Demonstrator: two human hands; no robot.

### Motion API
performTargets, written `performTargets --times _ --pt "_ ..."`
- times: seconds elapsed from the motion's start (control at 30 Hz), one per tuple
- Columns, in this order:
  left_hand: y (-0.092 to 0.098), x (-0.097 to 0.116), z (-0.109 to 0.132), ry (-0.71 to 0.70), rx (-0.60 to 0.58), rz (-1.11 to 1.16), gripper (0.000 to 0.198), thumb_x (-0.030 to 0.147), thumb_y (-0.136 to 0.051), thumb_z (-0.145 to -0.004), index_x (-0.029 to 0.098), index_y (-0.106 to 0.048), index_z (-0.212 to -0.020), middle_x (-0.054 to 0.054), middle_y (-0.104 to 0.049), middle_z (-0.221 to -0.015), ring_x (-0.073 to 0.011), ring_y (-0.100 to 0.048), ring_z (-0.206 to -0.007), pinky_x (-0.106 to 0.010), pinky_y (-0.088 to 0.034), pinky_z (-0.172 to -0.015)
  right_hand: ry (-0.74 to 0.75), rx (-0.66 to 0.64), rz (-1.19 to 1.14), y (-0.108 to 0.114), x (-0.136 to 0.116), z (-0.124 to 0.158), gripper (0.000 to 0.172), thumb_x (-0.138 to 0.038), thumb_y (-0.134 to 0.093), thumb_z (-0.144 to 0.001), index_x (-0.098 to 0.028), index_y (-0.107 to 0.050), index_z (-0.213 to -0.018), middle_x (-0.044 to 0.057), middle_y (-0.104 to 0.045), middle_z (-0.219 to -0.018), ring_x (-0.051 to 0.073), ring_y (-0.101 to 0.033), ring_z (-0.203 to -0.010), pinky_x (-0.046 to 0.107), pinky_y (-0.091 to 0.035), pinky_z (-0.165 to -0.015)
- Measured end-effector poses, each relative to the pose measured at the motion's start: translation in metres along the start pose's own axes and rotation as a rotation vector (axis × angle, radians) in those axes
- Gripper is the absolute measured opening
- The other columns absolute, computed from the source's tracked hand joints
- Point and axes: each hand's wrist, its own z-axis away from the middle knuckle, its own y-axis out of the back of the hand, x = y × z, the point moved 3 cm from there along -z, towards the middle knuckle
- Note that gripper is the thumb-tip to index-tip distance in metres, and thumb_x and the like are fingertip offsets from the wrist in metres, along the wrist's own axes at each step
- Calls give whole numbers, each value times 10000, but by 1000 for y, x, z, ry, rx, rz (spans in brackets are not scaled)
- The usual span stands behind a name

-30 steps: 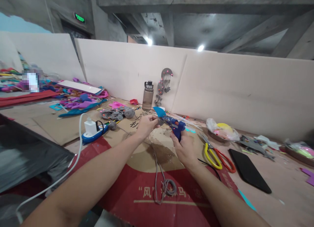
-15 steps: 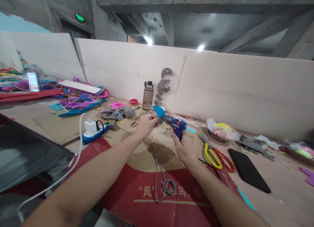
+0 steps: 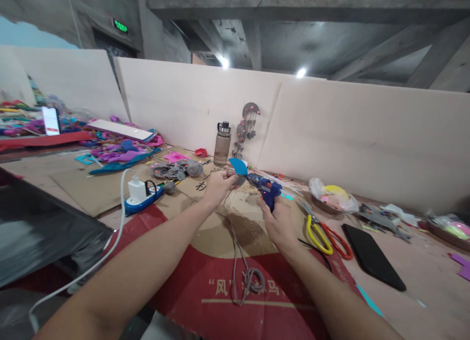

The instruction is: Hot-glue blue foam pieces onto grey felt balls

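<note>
Glue gun (image 3: 269,189): gripped in the right hand (image 3: 281,227), its fingers clamped round the handle; since a second ago it has been eased slightly rightward, so the nozzle is set a little less far over the gray piece.
Gray piece (image 3: 241,181): pinched in the left hand (image 3: 219,185), its fingers brought together at the edge (partly hidden by the fingers themselves) and kept nearly in place.
Blue piece (image 3: 238,165): tilted up just above the gray piece; whether it is touched by the nozzle cannot be told.
Meaning: by judgement, only a small adjustment has been made, and the work is kept at the same spot.
Cord (image 3: 254,280): left loosely coiled on the cardboard (image 3: 205,237), with a strand run up toward the left hand.
Scissors (image 3: 313,218): left lying beside the right forearm, near the black phone (image 3: 373,256) on the counter (image 3: 429,310).
</note>
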Motion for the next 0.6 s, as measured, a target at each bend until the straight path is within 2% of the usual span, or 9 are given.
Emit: performTargets --times 0.37,0.6 --pt "1 4 3 3 41 52 192 263 -692 -641 102 -658 -739 -61 -667 -786 -159 -638 -730 -364 -569 -728 -41 -9 -4 1 0 0 344 -435 -418 -856 -163 -554 -1017 119 -652 -864 248 -588 -767 347 -434 -696" --pt "1 4 3 4 44 58 181 250 -685 -659 98 -658 -753 -72 -665 -816 -154 -639 -763 -340 -571 -730 -33 10 -15 1 3 0 274 -433 -421 -859 -192 -548 -888 97 -636 -803 242 -586 -739 344 -432 -659"
